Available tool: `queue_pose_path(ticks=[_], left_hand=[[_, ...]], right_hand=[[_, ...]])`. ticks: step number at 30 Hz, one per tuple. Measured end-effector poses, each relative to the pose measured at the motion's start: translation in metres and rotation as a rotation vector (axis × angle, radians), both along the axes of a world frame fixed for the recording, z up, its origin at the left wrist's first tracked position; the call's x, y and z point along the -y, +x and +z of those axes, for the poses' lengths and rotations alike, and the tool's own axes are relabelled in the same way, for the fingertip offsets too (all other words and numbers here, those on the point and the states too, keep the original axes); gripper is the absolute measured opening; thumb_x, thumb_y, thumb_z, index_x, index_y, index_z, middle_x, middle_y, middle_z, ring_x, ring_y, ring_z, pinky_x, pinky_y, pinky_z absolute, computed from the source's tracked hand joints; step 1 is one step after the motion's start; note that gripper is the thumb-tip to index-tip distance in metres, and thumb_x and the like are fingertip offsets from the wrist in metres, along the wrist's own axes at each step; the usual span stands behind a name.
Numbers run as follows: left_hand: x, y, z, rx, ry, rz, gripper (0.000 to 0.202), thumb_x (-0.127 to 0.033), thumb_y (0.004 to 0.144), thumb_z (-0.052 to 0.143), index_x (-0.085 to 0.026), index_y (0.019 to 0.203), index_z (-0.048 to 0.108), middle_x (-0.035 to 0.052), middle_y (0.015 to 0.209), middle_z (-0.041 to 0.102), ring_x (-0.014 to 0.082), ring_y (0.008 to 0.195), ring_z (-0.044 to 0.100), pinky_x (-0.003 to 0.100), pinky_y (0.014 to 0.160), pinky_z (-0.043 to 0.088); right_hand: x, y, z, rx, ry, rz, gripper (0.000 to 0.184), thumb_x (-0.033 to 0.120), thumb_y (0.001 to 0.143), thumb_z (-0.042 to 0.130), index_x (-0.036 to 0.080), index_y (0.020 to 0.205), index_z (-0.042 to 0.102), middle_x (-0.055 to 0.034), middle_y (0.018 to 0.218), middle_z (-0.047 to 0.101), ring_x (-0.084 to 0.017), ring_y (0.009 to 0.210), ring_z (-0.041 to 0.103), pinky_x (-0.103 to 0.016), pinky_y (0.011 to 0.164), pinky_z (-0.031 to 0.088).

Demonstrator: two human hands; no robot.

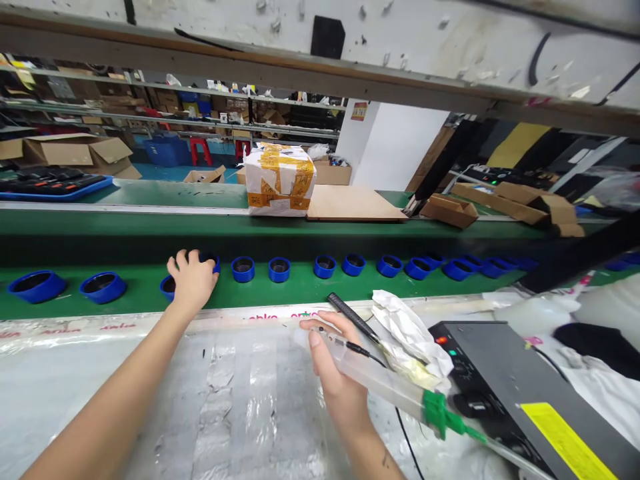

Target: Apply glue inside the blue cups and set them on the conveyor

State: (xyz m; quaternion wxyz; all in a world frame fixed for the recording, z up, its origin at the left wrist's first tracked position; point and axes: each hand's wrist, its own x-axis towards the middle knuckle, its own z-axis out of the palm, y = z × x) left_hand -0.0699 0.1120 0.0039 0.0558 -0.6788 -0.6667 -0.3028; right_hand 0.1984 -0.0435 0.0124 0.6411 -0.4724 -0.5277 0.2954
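My left hand (193,281) reaches onto the green belt, fingers curled around a blue round cup (216,261) with a dark inside, which it partly hides. Another blue cup (167,287) is half hidden by that wrist. My right hand (337,370) holds a translucent dispensing syringe (387,387) with a green cap (436,412) and tube at its rear end. The syringe's front end points to the upper left, over the near edge of the belt. A black cable (367,351) runs from a small switch on the barrel.
More blue cups (279,269) stand in a row along the green belt (300,293). A grey control box (525,387) with lit lamps sits at right, beside crumpled white tissue (410,327) and a black-handled tool (350,313). A taped carton (280,180) stands behind the belt.
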Motion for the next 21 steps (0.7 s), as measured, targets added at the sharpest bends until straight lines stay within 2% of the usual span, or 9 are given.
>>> queue_pose_path(ticks=[2,4,6,8,10,12,14,21], left_hand=[[0.014,0.012,0.000,0.015,-0.018,-0.100,0.011,-0.021,0.081,0.066,-0.018,0.071,0.063,0.0091,0.127,0.060,0.0392,0.132,0.052,0.062,0.116,0.034],[0.039,0.027,-0.002,0.073,-0.061,-0.302,0.009,-0.017,0.077,0.068,-0.019,0.073,0.060,0.0113,0.129,0.057,0.0324,0.122,0.060,0.049,0.108,0.049],[0.067,0.043,-0.006,0.159,-0.140,-0.530,0.012,-0.011,0.076,0.063,-0.020,0.083,0.059,0.0104,0.128,0.057,0.0289,0.123,0.061,0.042,0.103,0.053],[0.091,0.055,-0.012,0.217,-0.211,-0.693,0.027,-0.007,0.076,0.061,-0.022,0.098,0.057,0.0093,0.128,0.059,0.0265,0.123,0.062,0.038,0.101,0.054],[0.106,0.063,-0.018,0.253,-0.264,-0.802,0.040,-0.005,0.076,0.061,-0.024,0.111,0.055,0.0087,0.131,0.061,0.0259,0.125,0.062,0.038,0.103,0.053],[0.112,0.066,-0.023,0.298,-0.317,-0.822,0.052,-0.005,0.076,0.063,-0.026,0.123,0.051,0.0085,0.135,0.062,0.0266,0.126,0.063,0.039,0.105,0.052],[0.113,0.069,-0.025,0.344,-0.365,-0.782,0.060,-0.006,0.076,0.065,-0.027,0.130,0.048,0.0088,0.137,0.062,0.0275,0.125,0.064,0.040,0.104,0.053],[0.113,0.072,-0.024,0.409,-0.420,-0.770,0.060,-0.008,0.075,0.067,-0.027,0.129,0.047,0.0091,0.137,0.062,0.0278,0.126,0.063,0.042,0.104,0.052]], right_hand=[[0.001,0.002,0.001,-0.018,-0.005,0.011,0.021,0.029,0.094,0.065,0.026,0.114,0.063,-0.0071,0.096,0.080,-0.024,0.081,0.075,-0.034,0.061,0.055],[0.002,0.003,0.003,-0.040,0.000,0.037,0.023,0.028,0.093,0.066,0.027,0.116,0.062,-0.0063,0.096,0.080,-0.025,0.083,0.075,-0.034,0.063,0.056],[0.003,0.002,0.005,-0.055,0.014,0.062,0.021,0.027,0.093,0.066,0.027,0.113,0.061,-0.0060,0.097,0.081,-0.025,0.087,0.076,-0.036,0.068,0.058],[0.002,0.000,0.007,-0.060,0.040,0.074,0.013,0.024,0.092,0.066,0.026,0.104,0.062,-0.0054,0.097,0.081,-0.024,0.089,0.077,-0.037,0.073,0.059],[0.001,-0.003,0.008,-0.050,0.076,0.069,0.010,0.020,0.091,0.067,0.025,0.097,0.062,-0.0042,0.094,0.081,-0.022,0.086,0.077,-0.036,0.077,0.060],[-0.001,-0.006,0.008,-0.022,0.102,0.063,0.010,0.017,0.088,0.068,0.025,0.094,0.063,-0.0029,0.091,0.081,-0.020,0.083,0.078,-0.034,0.077,0.061],[-0.004,-0.007,0.007,0.015,0.098,0.059,0.010,0.016,0.087,0.069,0.024,0.093,0.065,-0.0022,0.089,0.081,-0.019,0.082,0.078,-0.031,0.076,0.061],[-0.006,-0.007,0.005,0.060,0.064,0.053,0.006,0.019,0.087,0.070,0.023,0.092,0.070,-0.0036,0.087,0.081,-0.020,0.077,0.077,-0.031,0.070,0.060]])
